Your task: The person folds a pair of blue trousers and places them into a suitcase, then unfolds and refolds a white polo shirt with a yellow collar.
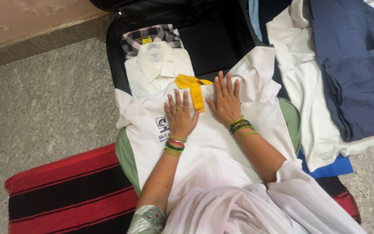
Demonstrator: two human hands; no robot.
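Observation:
A white polo shirt [213, 147] with a yellow collar and placket [194, 89] lies spread flat on its front-up side. My left hand [179, 116] presses flat on its chest, left of the placket, beside a small printed emblem. My right hand [226, 102] lies flat just right of the placket, fingers spread. Both wrists wear green and red bangles. Neither hand grips the cloth. A green garment [125, 158] shows beneath the shirt's edges.
A folded white shirt [159, 65] and a checked shirt [148, 37] lie in an open black suitcase [213, 39]. Navy clothes [356, 73] and white garments [308, 95] are heaped at right, over a blue piece [330, 169]. A red-and-black striped mat [70, 193] covers the stone floor.

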